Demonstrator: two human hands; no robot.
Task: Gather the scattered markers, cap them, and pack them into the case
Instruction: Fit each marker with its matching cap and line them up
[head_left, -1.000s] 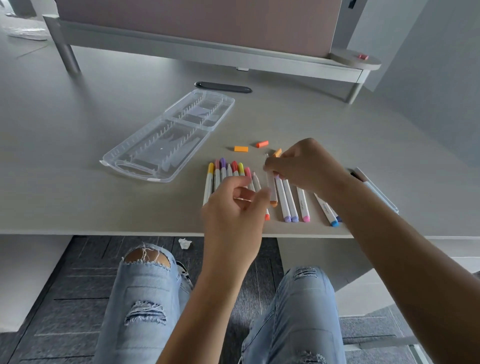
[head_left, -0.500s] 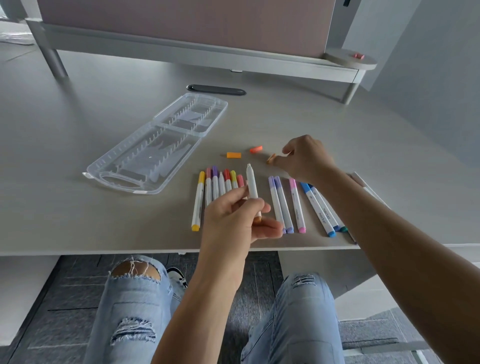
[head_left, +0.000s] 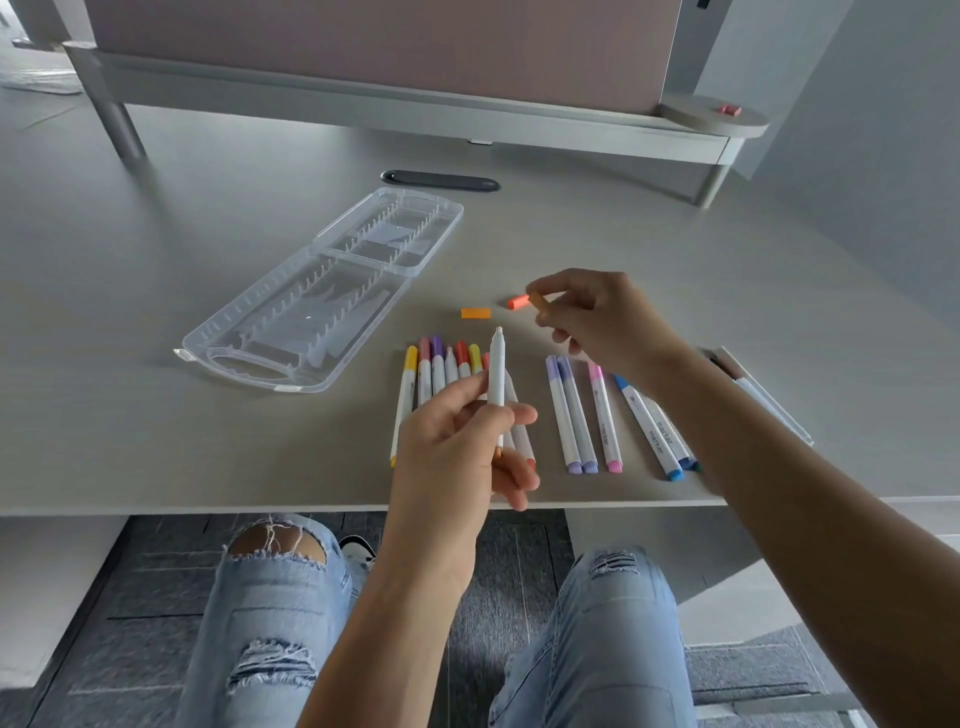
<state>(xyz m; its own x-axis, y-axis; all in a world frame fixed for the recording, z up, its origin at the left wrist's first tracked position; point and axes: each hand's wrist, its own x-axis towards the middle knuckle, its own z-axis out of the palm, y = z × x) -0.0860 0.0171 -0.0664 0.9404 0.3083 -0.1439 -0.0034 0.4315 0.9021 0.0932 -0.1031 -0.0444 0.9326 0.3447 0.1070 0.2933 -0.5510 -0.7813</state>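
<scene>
The left hand (head_left: 457, 447) now holds the uncapped white marker (head_left: 496, 371) higher and more upright than half a second ago, tip pointing away. The right hand (head_left: 602, 322) is lifted off the counter (head_left: 156, 457), pinching an orange cap (head_left: 537, 304) it earlier reached for.

The left hand (head_left: 457, 441) holds an uncapped white marker (head_left: 496, 374) upright above the desk's (head_left: 156, 218) near edge. The right hand (head_left: 602, 317) pinches an orange cap (head_left: 537, 301) above the desk. Two more caps (head_left: 475, 313) lie just left of it. Capped markers (head_left: 576, 415) lie in rows along the near edge. An open clear case (head_left: 322, 291) lies to the left, towards the far edge.
</scene>
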